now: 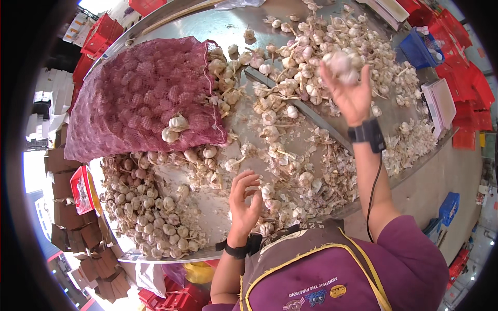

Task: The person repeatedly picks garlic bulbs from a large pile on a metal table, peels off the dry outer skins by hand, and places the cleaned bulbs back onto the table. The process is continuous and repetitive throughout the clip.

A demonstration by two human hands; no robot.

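My right hand [350, 101] is raised over the far right of the metal table, palm up, with the thumb apart from the fingers. A few blurred garlic bulbs [344, 66] lie cupped in it and hide most of the fingers. My left hand [244, 202] hovers above the near middle of the table, fingers loosely bent and apart, nothing in it. Close beside it are loose bulbs and dry skins [267, 192]. Beyond my right hand spreads a large heap of garlic bulbs with stems [306, 44]. At the near left, trimmed bulbs [161, 223] are piled together.
A full purple mesh sack [140, 98] lies on the left, two bulbs [174, 129] on top. A metal strip [321, 124] crosses the table [207, 228] diagonally. Blue basket [420, 49], white tray [440, 106] and red crates [467, 78] stand at right; cartons [67, 207] at left.
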